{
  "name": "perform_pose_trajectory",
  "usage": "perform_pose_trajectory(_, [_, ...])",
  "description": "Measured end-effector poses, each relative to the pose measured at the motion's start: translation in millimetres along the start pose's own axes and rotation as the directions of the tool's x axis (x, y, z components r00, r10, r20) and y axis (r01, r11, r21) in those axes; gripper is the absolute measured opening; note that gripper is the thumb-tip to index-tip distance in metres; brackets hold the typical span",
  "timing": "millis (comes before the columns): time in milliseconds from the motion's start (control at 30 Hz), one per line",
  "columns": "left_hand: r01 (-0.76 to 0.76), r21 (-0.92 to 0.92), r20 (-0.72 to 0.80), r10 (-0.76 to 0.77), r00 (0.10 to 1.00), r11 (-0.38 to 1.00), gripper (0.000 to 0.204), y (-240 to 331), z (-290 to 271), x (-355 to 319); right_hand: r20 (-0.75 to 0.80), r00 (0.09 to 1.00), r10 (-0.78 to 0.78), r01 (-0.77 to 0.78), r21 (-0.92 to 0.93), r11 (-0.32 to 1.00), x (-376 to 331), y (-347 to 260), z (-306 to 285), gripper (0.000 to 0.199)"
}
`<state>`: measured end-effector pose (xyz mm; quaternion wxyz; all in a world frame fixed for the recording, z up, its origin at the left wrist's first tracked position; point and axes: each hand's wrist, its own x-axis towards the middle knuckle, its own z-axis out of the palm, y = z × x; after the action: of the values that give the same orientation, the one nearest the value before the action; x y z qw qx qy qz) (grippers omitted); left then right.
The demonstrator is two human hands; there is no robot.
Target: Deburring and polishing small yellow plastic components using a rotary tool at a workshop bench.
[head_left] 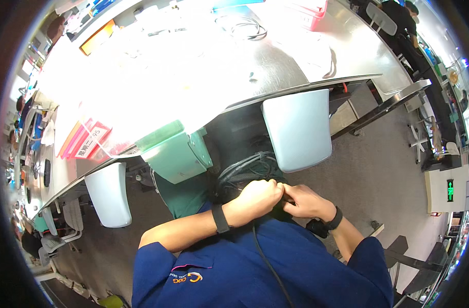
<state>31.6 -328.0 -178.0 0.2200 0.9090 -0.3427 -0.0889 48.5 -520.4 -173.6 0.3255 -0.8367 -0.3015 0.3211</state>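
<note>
My left hand (261, 196) is closed in a fist in front of my body, its knuckles turned up. Right against it, my right hand (305, 200) is closed too, thumb and fingers pinched together. Whatever the fingers hold is hidden between the two hands. A looped bundle of black cable (247, 165) lies on my lap just beyond the left hand, partly covered by it. One thin dark cable (268, 255) runs over my blue shirt from near the hands down to the lower edge. Each wrist has a black band.
Ahead stands a brightly lit metal worktable (283, 66), with a coiled cable (250, 28) and a pink bin (310, 15) on it. A green box (177, 156) sits at its edge, left of my knees. Pale blue chair backs (297, 131) stand against the table. Pink trays (88, 139) lie left.
</note>
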Motion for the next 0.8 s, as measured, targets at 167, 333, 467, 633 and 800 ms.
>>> perform_pose_trajectory(167, [0.166,-0.059,-0.010,-0.167,0.986,0.984,0.016,6.3,-10.4,4.7,-0.244,0.963,-0.113,0.054,-0.235,0.971,6.3,-1.2,-0.8,0.026])
perform_pose_trajectory(333, [0.291,-0.089,0.066,-0.286,0.956,0.953,0.025,1.5,-15.2,5.2,-0.193,0.968,-0.162,0.070,-0.409,0.910,13.5,19.7,16.4,0.020])
perform_pose_trajectory(467, [0.456,-0.160,-0.036,-0.466,0.884,0.876,0.027,-6.8,-36.2,-17.3,-0.184,0.966,-0.179,0.075,-0.462,0.884,-7.5,25.2,8.6,0.024])
perform_pose_trajectory(633, [0.382,-0.260,0.160,-0.350,0.923,0.887,0.026,25.3,-46.8,-31.9,-0.215,0.940,-0.264,0.159,-0.410,0.898,-30.1,30.9,0.9,0.020])
perform_pose_trajectory(800, [-0.171,-0.756,-0.085,0.163,0.983,0.632,0.005,24.8,-103.6,-74.0,-0.240,0.961,-0.138,0.050,-0.343,0.938,-66.2,56.2,13.0,0.014])
